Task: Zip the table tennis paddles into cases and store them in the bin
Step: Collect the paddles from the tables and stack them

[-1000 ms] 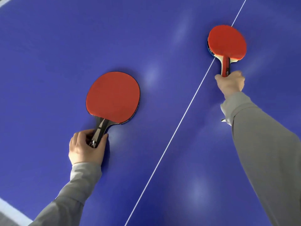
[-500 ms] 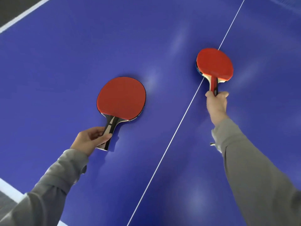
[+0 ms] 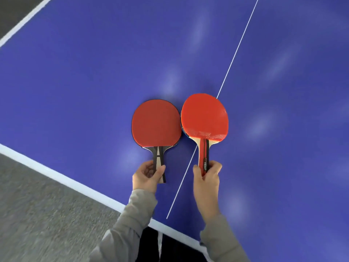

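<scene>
Hands both busy: left hand (image 3: pixel 146 176) curled round the black-and-wood handle of the darker paddle (image 3: pixel 155 123), right hand (image 3: pixel 206 178) pinching the red handle of the brighter paddle (image 3: pixel 204 117). Paddles side by side, red faces up, blade edges touching or nearly so; cannot tell which. Darker paddle flat on the blue worktop (image 3: pixel 94 72), near its white-edged corner. Brighter paddle tilted, over the thin white centre line (image 3: pixel 236 52). Grey sleeves (image 3: pixel 132 220) on both arms. Grey carpet (image 3: pixel 37 205) past the worktop edge, blurred.
</scene>
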Demonstrator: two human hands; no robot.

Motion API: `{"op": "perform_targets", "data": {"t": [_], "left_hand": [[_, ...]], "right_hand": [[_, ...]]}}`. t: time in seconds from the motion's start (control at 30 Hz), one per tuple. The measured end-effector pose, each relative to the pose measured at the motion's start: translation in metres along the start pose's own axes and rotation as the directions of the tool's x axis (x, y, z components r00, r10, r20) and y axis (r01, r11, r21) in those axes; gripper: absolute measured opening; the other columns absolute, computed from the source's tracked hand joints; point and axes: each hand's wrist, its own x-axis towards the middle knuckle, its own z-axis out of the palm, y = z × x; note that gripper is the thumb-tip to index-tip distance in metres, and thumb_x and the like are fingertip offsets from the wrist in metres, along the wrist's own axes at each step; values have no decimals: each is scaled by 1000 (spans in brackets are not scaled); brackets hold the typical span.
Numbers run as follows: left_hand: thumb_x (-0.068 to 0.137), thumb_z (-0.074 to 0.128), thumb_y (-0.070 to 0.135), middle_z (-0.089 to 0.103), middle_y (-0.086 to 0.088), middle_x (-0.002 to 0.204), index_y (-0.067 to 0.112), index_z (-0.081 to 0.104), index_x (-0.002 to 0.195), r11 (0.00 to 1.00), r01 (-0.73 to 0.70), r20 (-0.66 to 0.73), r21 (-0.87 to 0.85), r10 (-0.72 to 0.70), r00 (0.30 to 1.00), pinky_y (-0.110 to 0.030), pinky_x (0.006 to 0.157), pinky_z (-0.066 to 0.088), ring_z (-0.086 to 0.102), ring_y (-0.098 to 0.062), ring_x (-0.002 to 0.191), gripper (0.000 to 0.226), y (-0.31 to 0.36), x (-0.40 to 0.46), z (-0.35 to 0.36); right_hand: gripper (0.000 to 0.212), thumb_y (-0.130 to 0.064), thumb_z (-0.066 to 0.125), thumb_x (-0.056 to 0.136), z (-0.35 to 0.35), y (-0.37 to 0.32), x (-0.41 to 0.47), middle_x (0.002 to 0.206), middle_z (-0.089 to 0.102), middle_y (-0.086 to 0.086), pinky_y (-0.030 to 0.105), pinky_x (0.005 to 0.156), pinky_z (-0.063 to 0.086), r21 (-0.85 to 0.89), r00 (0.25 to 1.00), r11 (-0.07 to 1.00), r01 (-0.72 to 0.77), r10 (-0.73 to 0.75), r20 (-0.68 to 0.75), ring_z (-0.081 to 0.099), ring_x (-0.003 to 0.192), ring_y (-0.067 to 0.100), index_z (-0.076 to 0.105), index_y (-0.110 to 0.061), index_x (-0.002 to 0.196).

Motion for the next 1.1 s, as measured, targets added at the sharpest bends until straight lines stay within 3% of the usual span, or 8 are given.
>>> {"op": "perform_targets", "data": {"t": [0.1,0.17,0.3,0.4,0.57,0.83,1.0,1.1], "left_hand": [[75,74,1,65,1,80,6,63,99,998,-53,38,41,51,998,-6,66,47,59,-3,68,27,-13,-10,-6],[76,73,1,64,7,80,11,62,96,995,-71,73,64,66,995,-3,64,45,58,2,67,25,-17,-10,-11],[86,59,-6,61,-8,94,-5,57,116,996,-23,202,80,6,979,-15,72,50,58,-14,78,30,-21,-2,-22],[92,46,-7,60,-17,104,-8,51,125,997,71,282,-3,-67,957,-39,89,49,58,-29,91,33,-22,7,-28],[98,36,4,72,4,69,5,59,106,975,176,339,-135,-122,933,-15,58,53,67,-5,62,24,-22,11,-32],[98,44,28,63,-8,82,6,62,98,961,261,335,-95,-216,917,-22,64,49,59,-18,71,29,-16,19,-29],[89,60,36,60,6,53,14,63,72,981,192,327,17,-187,926,-19,53,46,54,-12,52,27,-11,19,-27],[84,66,38,57,9,49,13,61,74,984,143,294,106,-168,941,-20,55,44,53,-8,48,27,-8,18,-21]], "right_hand": [[24,-21,56,91,14,14,-40,76,51,2,24,53,42,-53,1000,998,16,-15,19,49,63,14,33,-30,86],[24,-22,56,90,25,19,-55,79,53,7,34,57,44,-68,999,997,31,-29,25,50,67,22,32,-28,87],[23,-19,56,88,47,13,-64,85,54,7,38,65,46,-79,996,994,76,-73,41,51,75,25,33,-21,91],[23,-20,57,87,63,5,-61,93,56,6,43,75,47,-146,991,981,132,-128,38,53,87,27,36,-17,94],[25,-25,57,87,82,6,-58,100,56,5,40,87,43,-345,980,919,191,-198,16,49,100,25,46,-9,103],[28,-31,57,88,88,10,-61,103,54,6,37,86,43,-495,963,843,212,-266,-41,49,99,25,49,-8,103],[27,-34,56,89,85,14,-64,100,52,4,36,84,43,-508,964,835,210,-264,-34,49,97,24,49,-10,100],[30,-35,55,89,82,15,-66,103,52,4,35,86,42,-533,964,816,222,-264,-3,49,101,23,50,-9,104]]}}
